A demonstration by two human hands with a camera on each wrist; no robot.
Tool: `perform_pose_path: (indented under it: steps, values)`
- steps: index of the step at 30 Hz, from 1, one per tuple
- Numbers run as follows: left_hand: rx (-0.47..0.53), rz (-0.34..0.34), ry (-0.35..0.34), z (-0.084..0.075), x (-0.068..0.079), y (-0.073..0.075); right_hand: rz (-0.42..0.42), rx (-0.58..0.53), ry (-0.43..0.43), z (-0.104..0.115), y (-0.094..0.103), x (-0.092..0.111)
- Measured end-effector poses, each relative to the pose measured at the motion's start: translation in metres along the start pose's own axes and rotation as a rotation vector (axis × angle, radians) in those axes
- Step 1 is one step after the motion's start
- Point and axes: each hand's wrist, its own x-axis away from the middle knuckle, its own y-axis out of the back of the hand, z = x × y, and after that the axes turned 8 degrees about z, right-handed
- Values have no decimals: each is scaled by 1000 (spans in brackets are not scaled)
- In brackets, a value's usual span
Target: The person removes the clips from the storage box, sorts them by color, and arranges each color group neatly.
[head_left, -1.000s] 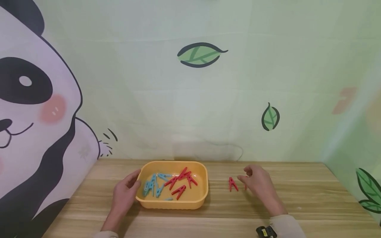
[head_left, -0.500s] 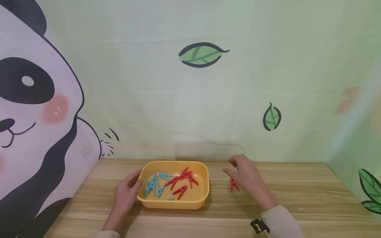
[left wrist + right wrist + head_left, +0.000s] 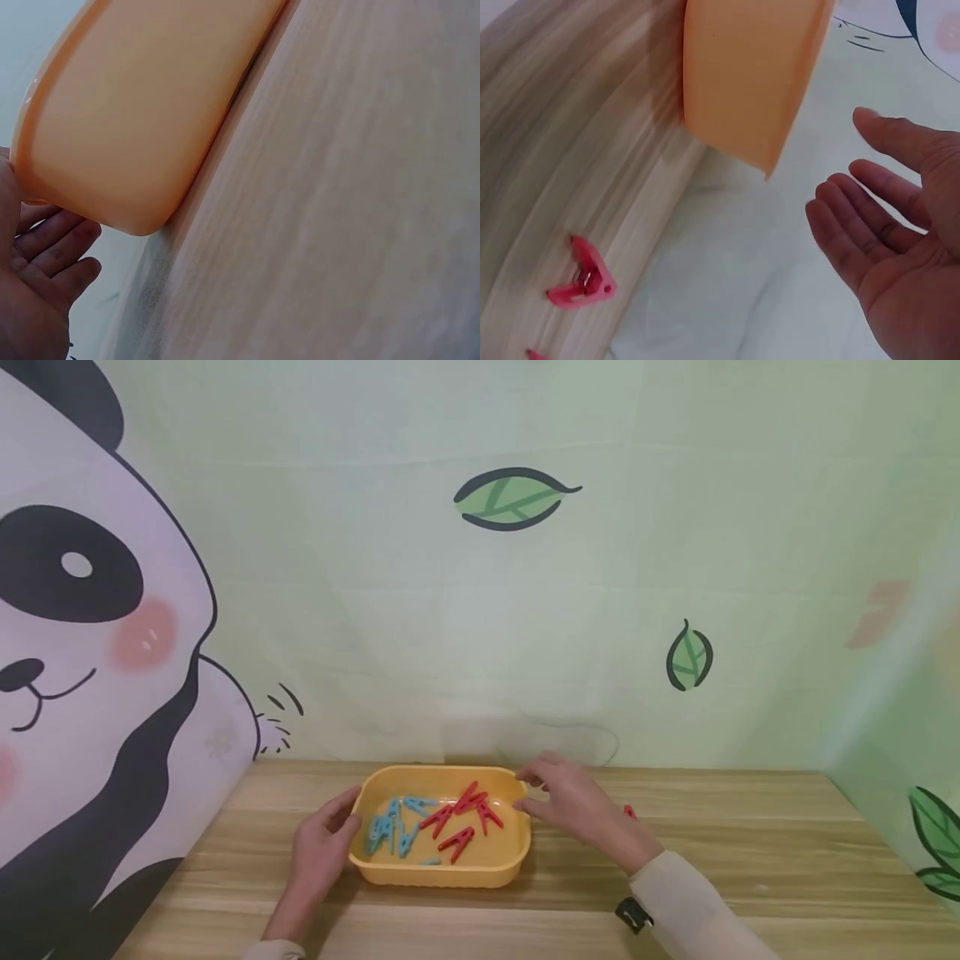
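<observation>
A yellow plastic basket (image 3: 442,877) stands on the table with several blue clothespins (image 3: 406,841) on its left side and several red clothespins (image 3: 456,842) on its right. My left hand (image 3: 318,852) holds its left end, thumb at the rim and fingers behind the outer wall. At the right end my right hand (image 3: 573,802) has its thumb and fingers spread, with nothing between them. The right wrist view shows that hand (image 3: 900,225) apart from the basket wall (image 3: 746,75). A loose red clothespin (image 3: 589,279) lies on the table, mostly hidden by my right arm in the head view.
Part of a second red clothespin (image 3: 536,355) shows at the lower edge of the right wrist view. The wooden table (image 3: 750,843) ends at a green printed backdrop (image 3: 375,610) right behind the basket. A black strap (image 3: 633,913) sits on my right sleeve.
My right hand has moved left from the loose red clothespins to the basket's right end, its fingers spread apart. The left hand stays at the basket's left end.
</observation>
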Motion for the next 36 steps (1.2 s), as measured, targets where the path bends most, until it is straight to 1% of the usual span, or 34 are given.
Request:
perform_pose_path:
  steps: [3, 7, 10, 14, 19, 21, 25, 28, 31, 34, 36]
  values:
    - [15, -5, -15, 0, 0, -1, 37, -36, 32, 1, -3, -5]
    - [2, 0, 1, 0, 0, 0, 94, -64, 53, 3, -9, -12]
    - [-3, 7, 11, 0, -1, 1, 117, -45, 108, 5, -14, -17]
    - [2, 9, 4, 1, -1, 1, 142, -14, 170, 8, -22, -23]
    - [-2, 7, 1, 1, -1, 0, 211, -40, 170, 12, -34, -31]
    - [0, 3, 0, 1, -1, 0, 249, -52, 155, 14, -38, -34]
    - [0, -4, -7, 1, 0, -1, 310, -51, 156, 18, -45, -39]
    - [4, -6, -3, 1, -1, -1, 321, -17, 183, 20, -51, -42]
    - [-1, -8, 2, 2, -1, -1, 313, 29, 217, 22, -55, -44]
    - [-10, -14, 0, 1, -1, -1, 316, 58, 223, 23, -58, -45]
    - [-10, -19, -6, 1, 0, -1, 324, 58, 223, 24, -60, -46]
